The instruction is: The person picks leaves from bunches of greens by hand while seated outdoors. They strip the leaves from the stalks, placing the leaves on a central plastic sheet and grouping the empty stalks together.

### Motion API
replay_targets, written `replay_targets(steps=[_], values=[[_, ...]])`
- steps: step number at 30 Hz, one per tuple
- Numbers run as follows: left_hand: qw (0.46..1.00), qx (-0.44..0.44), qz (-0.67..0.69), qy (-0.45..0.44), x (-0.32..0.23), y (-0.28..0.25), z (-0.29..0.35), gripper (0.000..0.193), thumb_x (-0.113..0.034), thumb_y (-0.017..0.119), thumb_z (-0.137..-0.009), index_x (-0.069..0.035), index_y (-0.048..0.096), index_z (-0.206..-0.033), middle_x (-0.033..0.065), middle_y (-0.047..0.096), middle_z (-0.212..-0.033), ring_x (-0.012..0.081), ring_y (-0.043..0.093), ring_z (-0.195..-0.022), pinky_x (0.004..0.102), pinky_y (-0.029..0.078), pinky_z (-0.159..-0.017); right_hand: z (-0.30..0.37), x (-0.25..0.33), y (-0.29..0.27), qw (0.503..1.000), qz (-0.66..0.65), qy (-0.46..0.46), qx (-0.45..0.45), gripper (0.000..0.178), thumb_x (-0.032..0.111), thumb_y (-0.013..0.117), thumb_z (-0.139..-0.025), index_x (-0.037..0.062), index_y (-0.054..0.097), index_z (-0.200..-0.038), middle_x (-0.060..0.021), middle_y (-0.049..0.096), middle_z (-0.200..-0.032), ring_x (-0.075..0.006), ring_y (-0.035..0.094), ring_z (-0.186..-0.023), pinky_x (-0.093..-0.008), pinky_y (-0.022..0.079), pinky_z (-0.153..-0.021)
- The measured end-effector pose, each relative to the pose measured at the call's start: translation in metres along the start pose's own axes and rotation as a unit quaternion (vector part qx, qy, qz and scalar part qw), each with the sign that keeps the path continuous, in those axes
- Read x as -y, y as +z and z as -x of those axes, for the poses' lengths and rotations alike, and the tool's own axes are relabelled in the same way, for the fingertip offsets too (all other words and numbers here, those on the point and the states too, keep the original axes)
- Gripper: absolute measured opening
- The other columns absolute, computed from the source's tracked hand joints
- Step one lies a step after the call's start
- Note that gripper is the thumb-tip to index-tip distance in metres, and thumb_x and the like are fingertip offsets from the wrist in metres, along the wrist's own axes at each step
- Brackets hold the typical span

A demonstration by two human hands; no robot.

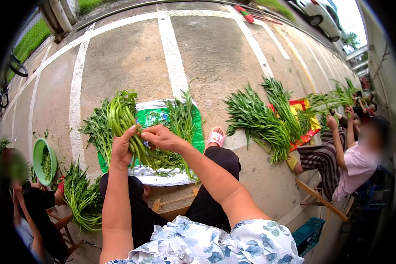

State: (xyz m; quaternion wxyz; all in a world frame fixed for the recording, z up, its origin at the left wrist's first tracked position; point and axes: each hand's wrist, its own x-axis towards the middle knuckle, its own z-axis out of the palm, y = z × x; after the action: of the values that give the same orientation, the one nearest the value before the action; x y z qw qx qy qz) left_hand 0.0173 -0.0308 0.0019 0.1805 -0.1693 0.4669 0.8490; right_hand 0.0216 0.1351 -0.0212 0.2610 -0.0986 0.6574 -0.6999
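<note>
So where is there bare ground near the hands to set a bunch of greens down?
Bare concrete lies beyond the green sheet, and in the gap between that sheet and the greens pile on the right. Crowded: the sheet itself, covered in stems under the left hand and right hand, and the lower left by the green bowl.

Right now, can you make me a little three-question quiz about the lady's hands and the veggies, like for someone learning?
1. True or false: the left hand grips a bundle of green stems.
2. What lies under the loose greens in front of the person? A) a green and white sack B) a red cloth C) a wooden board
3. Fill in: the right hand pinches the stems beside the ___ hand.

Key: 1 true; 2 A; 3 left.
</note>
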Motion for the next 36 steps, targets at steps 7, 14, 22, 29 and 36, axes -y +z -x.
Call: replay_targets(steps=[7, 14, 22, 29, 36], values=[[0.999, -0.019, -0.038, -0.019, 0.006, 0.001, -0.005, 0.030, -0.012, 0.062, -0.082, -0.006, 0.055, -0.111, 0.0027, 0.061, -0.092, 0.0118, 0.057, -0.073, 0.0253, 0.048, -0.062, 0.008, 0.020, -0.024, 0.950, -0.164, -0.036, -0.262, 0.021, 0.023, 0.052, -0.089, 0.0027, 0.055, -0.082, 0.0020, 0.047, -0.061, -0.0043, 0.045, -0.046, -0.0198, 0.034, -0.036], [0.997, -0.010, 0.059, -0.037, 0.017, -0.006, -0.015, 0.029, -0.011, 0.061, -0.083, -0.007, 0.054, -0.111, 0.0005, 0.058, -0.084, 0.0123, 0.057, -0.074, 0.0273, 0.050, -0.065, 0.006, -0.006, 0.000, 0.993, 0.056, 0.014, -0.098, 0.026, 0.028, 0.064, -0.079, 0.0023, 0.060, -0.077, 0.0025, 0.048, -0.059, -0.0048, 0.041, -0.053, -0.0228, 0.032, -0.045], [0.999, 0.010, 0.036, -0.032, 0.011, -0.008, -0.009, 0.032, -0.012, 0.061, -0.084, -0.005, 0.052, -0.114, 0.0021, 0.059, -0.090, 0.0131, 0.058, -0.077, 0.0291, 0.052, -0.067, 0.016, 0.016, -0.002, 0.987, -0.129, 0.089, -0.029, 0.020, 0.026, 0.062, -0.079, 0.0068, 0.065, -0.085, 0.0049, 0.048, -0.059, -0.0039, 0.041, -0.050, -0.0203, 0.029, -0.043], [0.999, -0.006, -0.031, -0.014, 0.004, 0.012, -0.001, 0.032, -0.008, 0.062, -0.080, -0.001, 0.053, -0.110, 0.0092, 0.062, -0.096, 0.0169, 0.062, -0.076, 0.0308, 0.054, -0.064, 0.014, 0.006, -0.018, 0.988, -0.144, 0.036, -0.044, 0.023, 0.022, 0.055, -0.087, 0.0014, 0.062, -0.096, 0.0037, 0.054, -0.068, -0.0039, 0.045, -0.058, -0.0217, 0.038, -0.053], [0.999, 0.022, -0.003, -0.027, 0.002, 0.005, 0.002, 0.032, -0.007, 0.063, -0.080, -0.003, 0.052, -0.110, 0.0081, 0.062, -0.093, 0.0178, 0.062, -0.078, 0.0302, 0.054, -0.067, 0.015, 0.026, -0.001, 0.954, -0.263, 0.091, -0.113, 0.019, 0.017, 0.057, -0.087, 0.0020, 0.059, -0.099, 0.0023, 0.057, -0.069, -0.0034, 0.050, -0.056, -0.0188, 0.040, -0.048]])
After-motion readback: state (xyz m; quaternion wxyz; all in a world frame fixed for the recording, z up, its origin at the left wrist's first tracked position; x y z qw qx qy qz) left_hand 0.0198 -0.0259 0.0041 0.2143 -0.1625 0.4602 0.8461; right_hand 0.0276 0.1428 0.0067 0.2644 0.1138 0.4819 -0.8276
